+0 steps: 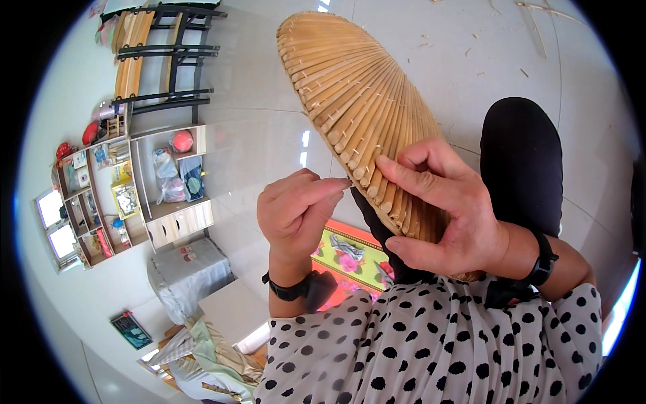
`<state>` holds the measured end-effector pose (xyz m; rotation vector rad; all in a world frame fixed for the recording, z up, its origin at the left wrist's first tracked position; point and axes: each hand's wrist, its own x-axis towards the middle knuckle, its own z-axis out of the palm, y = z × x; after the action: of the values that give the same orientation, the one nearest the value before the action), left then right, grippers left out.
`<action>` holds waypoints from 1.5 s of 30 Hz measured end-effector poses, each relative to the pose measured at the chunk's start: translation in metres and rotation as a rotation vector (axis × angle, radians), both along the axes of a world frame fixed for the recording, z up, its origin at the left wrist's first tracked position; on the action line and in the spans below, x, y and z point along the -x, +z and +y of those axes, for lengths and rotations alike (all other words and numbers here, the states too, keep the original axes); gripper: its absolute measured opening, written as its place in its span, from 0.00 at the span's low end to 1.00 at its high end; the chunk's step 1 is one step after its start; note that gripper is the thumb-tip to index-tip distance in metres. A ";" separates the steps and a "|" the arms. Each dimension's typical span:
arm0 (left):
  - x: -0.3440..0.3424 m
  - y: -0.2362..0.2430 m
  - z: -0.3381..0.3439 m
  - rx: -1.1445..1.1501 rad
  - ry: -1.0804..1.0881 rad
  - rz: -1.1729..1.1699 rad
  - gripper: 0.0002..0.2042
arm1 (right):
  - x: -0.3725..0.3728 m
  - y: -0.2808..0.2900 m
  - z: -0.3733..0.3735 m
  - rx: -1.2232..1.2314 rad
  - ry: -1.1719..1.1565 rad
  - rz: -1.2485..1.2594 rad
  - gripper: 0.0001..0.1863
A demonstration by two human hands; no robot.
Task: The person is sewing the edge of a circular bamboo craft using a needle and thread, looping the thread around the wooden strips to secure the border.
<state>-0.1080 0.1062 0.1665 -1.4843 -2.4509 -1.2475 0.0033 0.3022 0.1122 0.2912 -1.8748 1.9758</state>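
Observation:
A round, tan mat of stitched plant stalks [367,87] stands tilted on edge above my lap, its cut stalk ends facing left and short pale stitches showing near the rim. My right hand [451,202] is closed around its near part, with the thumb below and the fingers pressed on the stalk ends. My left hand [296,209] is pinched at the mat's left rim. Its fingertips meet by the edge, and what lies between them is too small to make out.
My dark-trousered knee [521,161] rises to the right of the mat. Bits of stalk [535,27] lie on the pale tiled floor [252,135]. A flowered cloth [346,259] spreads below my left wrist. Shelves [141,195] and a grey covered box [188,273] stand at left.

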 end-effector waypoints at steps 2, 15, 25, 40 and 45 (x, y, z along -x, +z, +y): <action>-0.003 -0.002 0.003 -0.024 0.011 -0.003 0.08 | -0.001 0.000 0.000 0.005 -0.002 0.003 0.33; -0.010 0.001 0.007 0.049 0.070 0.010 0.07 | -0.002 -0.010 -0.003 -0.027 0.013 -0.012 0.38; -0.010 0.012 0.008 0.170 0.107 0.014 0.08 | 0.000 -0.005 0.001 -0.036 0.008 -0.036 0.37; -0.019 0.011 0.003 0.195 0.228 -0.127 0.03 | 0.000 -0.006 0.000 -0.069 0.006 -0.007 0.36; -0.025 0.010 0.005 0.165 0.254 -0.149 0.02 | -0.004 -0.003 0.000 -0.091 0.001 -0.006 0.36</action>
<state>-0.0826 0.1113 0.1764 -1.0961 -2.7908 -1.1702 0.0076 0.3024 0.1091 0.3121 -1.9719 1.8972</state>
